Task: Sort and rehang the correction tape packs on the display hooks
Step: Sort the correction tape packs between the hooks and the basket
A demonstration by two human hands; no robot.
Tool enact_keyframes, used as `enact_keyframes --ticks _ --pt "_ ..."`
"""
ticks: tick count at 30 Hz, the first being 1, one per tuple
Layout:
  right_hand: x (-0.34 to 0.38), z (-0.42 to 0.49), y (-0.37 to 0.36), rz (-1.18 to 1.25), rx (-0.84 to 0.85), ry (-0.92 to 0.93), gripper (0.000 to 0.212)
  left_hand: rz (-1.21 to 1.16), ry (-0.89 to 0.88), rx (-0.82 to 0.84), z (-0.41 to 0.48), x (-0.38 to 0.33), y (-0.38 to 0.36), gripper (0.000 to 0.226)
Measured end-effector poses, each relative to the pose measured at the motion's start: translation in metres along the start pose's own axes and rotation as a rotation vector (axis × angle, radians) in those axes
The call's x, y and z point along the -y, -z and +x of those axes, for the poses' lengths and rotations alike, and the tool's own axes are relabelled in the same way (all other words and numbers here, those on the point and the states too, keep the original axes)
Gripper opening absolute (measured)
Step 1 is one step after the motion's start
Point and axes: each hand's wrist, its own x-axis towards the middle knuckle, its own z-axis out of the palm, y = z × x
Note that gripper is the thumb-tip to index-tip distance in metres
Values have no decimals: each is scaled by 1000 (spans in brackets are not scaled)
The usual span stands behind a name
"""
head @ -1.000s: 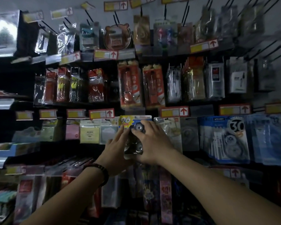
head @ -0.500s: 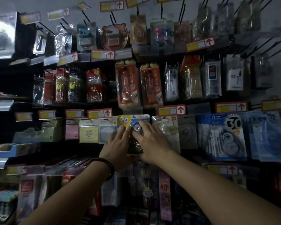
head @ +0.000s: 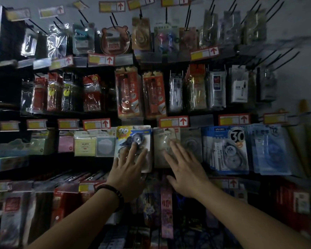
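Now the hands have parted: the right hand (head: 185,169) has left the correction tape pack (head: 133,139) and sits, fingers straight and spread, before the pale pack (head: 164,137) just to its right. The left hand (head: 127,169) stays flat on the tape pack's lower half, fingers straight. The pack hangs mid-display, long axis vertical, yellow "90" header uppermost.
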Motion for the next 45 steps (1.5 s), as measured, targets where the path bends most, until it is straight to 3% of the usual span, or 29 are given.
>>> enact_keyframes --ticks 6,17,27,32,37,45 --pt "-2 22 -1 -8 117 -108 79 48 16 21 -2 -5 -10 105" --pt "-15 47 -16 -16 185 -42 63 126 12 42 -14 2 -15 109" --pt "-51 -18 31 -12 22 71 63 160 -55 16 -25 -27 -13 109" --pt "-96 -79 48 -123 -138 -112 65 132 -112 -21 -13 -67 -13 108" --pt "-141 -108 35 -20 0 -275 82 73 -166 -51 1 -107 -10 104" --pt "-160 -92 19 27 150 -304 80 68 -180 5 12 -132 -25 97"
